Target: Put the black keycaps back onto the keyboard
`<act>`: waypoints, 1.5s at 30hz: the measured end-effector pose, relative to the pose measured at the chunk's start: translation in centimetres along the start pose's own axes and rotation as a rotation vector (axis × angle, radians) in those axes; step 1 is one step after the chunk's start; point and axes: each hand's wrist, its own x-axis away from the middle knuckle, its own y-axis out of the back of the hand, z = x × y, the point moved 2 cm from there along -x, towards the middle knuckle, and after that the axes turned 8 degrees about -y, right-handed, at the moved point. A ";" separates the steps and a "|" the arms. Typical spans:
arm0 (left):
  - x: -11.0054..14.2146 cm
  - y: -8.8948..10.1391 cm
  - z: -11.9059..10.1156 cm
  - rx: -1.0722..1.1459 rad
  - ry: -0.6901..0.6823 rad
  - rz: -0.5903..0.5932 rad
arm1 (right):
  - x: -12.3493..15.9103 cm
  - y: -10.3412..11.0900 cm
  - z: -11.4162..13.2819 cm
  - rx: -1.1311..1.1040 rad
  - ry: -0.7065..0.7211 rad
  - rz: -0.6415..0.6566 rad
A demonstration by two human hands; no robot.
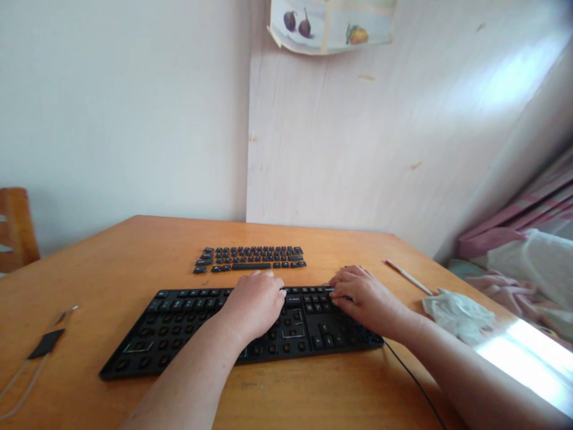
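A black keyboard (179,325) lies across the near part of the wooden table (134,245), with many of its keycaps removed. Loose black keycaps (250,258) are laid out in rows on the table just behind it. My left hand (253,304) rests over the middle of the keyboard's far edge, its fingers curled down. My right hand (367,298) lies over the right end of the keyboard, fingers bent and pressed together near the top row. What either hand's fingertips hold is hidden.
A thin white stick (408,277) and a crumpled pale cloth (456,313) lie on the table to the right. A small wire tool with a black tab (45,345) lies at the left. A wooden chair (15,230) stands far left. Bedding (528,257) lies at right.
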 end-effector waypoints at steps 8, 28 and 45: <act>0.0 -0.1 0.1 0.007 -0.001 0.002 | 0.6 2.0 0.1 0.030 -0.017 -0.073; 0.0 0.0 0.2 0.030 -0.013 0.013 | 0.6 2.1 0.4 0.036 0.039 -0.011; -0.1 0.0 0.6 0.054 -0.011 0.037 | -0.9 -0.1 -10.3 0.101 -0.437 -0.147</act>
